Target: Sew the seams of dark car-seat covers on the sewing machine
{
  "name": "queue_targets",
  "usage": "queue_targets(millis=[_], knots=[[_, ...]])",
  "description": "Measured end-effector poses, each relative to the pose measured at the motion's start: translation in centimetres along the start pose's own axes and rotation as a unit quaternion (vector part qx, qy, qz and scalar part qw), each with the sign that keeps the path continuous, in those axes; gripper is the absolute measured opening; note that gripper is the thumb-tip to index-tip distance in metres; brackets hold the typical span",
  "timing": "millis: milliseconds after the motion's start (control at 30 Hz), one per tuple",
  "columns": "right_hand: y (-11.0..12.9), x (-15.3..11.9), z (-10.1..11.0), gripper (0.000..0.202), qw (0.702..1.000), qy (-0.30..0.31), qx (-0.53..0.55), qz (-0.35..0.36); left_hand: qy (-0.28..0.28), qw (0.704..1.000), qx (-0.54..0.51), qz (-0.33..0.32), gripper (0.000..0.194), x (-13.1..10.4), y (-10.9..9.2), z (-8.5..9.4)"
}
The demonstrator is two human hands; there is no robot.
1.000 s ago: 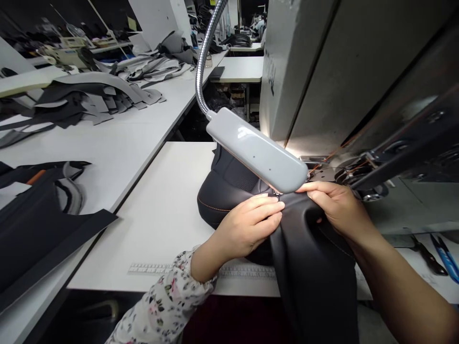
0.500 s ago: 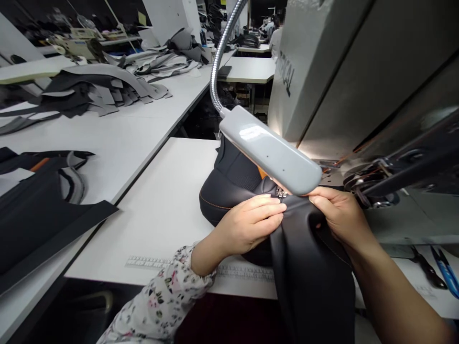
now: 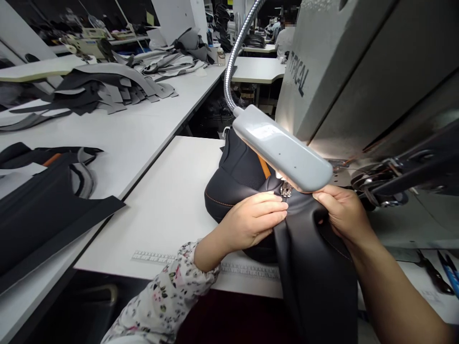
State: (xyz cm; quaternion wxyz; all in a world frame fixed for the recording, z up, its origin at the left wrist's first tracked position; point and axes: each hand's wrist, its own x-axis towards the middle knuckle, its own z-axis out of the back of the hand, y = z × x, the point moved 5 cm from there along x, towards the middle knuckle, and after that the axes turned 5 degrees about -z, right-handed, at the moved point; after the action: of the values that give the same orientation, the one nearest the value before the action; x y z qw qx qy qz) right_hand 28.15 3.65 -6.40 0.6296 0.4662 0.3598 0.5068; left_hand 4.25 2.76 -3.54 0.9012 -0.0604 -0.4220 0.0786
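A dark leather-like cover [image 3: 319,267] with orange stitching lies under the sewing machine's presser foot [image 3: 286,189] and hangs over the table's front edge. My left hand [image 3: 251,220] rests on it just left of the foot, fingers stretched out and lying flat, thumb hidden. To the right of the foot, my right hand [image 3: 342,210] pinches the cover between thumb and fingers. An orange strip [image 3: 264,167] shows on the cover's far part. The grey lamp head [image 3: 283,148] overhangs the foot and hides part of the sewing area.
The sewing machine body [image 3: 322,76] rises at the right. A ruler strip [image 3: 247,271] runs along the table's front. Scissors-like tools with dark [image 3: 433,272] and blue handles lie at the right edge. Cut pieces [image 3: 114,86] cover the left table [image 3: 143,129]. A person [image 3: 286,38] sits far back.
The view has shifted slightly, moving the scene to the right. Both hands stay on the cover beside the presser foot, with little visible movement of the material.
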Motion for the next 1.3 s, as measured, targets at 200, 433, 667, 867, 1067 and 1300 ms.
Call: queue_targets(millis=[200, 433, 667, 867, 1067, 1300], knots=[[-0.1, 0.9, -0.3, 0.025, 1.000, -0.018, 0.013, 0.020, 0.008, 1.000, -0.021, 0.012, 0.024, 0.0, 0.4, 0.0], [-1.4, 1.9, -0.1, 0.020, 0.999, -0.024, -0.009, 0.042, 0.010, 0.999, -0.023, 0.037, 0.025, 0.0, 0.8, -0.2], [-1.6, 2.1, -0.1, 0.023, 0.997, -0.018, -0.036, 0.063, 0.001, 0.999, -0.017, 0.031, 0.023, 0.2, 1.0, -0.4], [-1.0, 2.6, -0.1, 0.029, 0.992, 0.006, -0.076, 0.103, 0.020, 1.000, 0.000, 0.018, 0.028, 0.0, 0.6, -0.2], [2.4, -1.2, -1.0, 0.029, 0.965, 0.000, -0.155, 0.213, 0.031, 0.996, -0.021, 0.076, 0.037, 2.1, -1.9, 1.0], [3.0, -11.7, -1.4, 0.030, 0.878, 0.035, -0.272, 0.391, 0.185, 0.969, 0.132, 0.096, 0.055, 6.4, -5.1, -4.1]])
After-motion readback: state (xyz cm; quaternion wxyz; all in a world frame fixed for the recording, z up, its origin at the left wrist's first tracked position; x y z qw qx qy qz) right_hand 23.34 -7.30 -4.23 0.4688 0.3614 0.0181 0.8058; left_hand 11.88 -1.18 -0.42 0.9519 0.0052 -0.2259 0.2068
